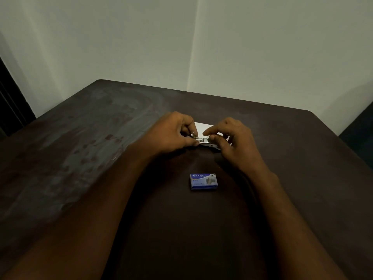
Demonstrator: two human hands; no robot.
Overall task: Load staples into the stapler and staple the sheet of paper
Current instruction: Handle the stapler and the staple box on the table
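A small metal stapler (202,140) is held between both hands at the middle of the dark table (101,138). My left hand (175,131) grips its left end with thumb and fingers. My right hand (232,138) pinches its right end, index finger stretched over the shiny staple channel; whether it also holds staples I cannot tell. A white sheet of paper (202,127) lies flat just behind the stapler, mostly hidden by my hands. A blue staple box (203,181) lies closed on the table nearer to me, between my forearms.
The table's far edge meets a pale wall corner (191,57). A dark door frame (10,102) stands at the left and a dark object (359,130) past the table's right corner. Smudged, bare tabletop stretches to the left.
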